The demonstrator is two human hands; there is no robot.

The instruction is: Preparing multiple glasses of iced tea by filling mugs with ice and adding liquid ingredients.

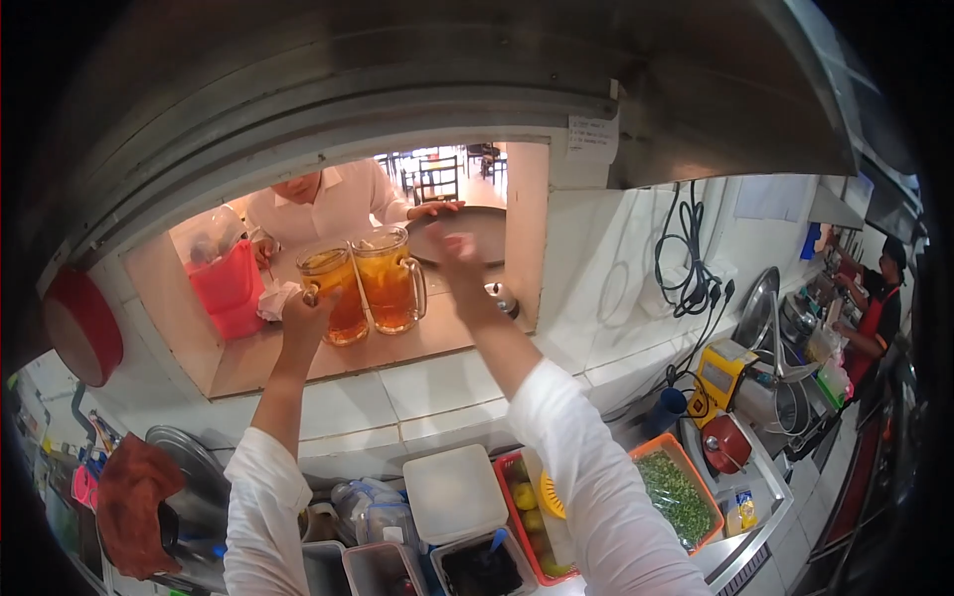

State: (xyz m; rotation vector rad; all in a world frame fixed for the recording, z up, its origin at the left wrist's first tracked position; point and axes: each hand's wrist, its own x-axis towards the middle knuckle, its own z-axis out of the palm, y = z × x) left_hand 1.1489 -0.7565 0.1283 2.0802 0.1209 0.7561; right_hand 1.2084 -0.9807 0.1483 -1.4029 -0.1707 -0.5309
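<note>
Two glass mugs of amber drink stand side by side on the ledge of a serving hatch. My left hand point(305, 316) grips the left mug point(346, 309) at its handle side. The right mug point(387, 287) has a clear handle turned to the right, and pale pieces show near the top of its drink. My right hand point(453, 249), blurred, is raised to the right of that mug, apart from it, with nothing visible in it. Behind it lies a round dark tray point(477, 227), with another person's hand point(436, 209) on its far rim.
A person in a white shirt point(328, 201) faces me across the hatch. Crumpled white paper point(277, 299) and a red plastic container point(227, 287) stand left on the ledge point(417, 350). Below are lidded tubs point(455, 492) and an orange tray of chopped greens point(674, 488). Cables point(689, 261) hang right.
</note>
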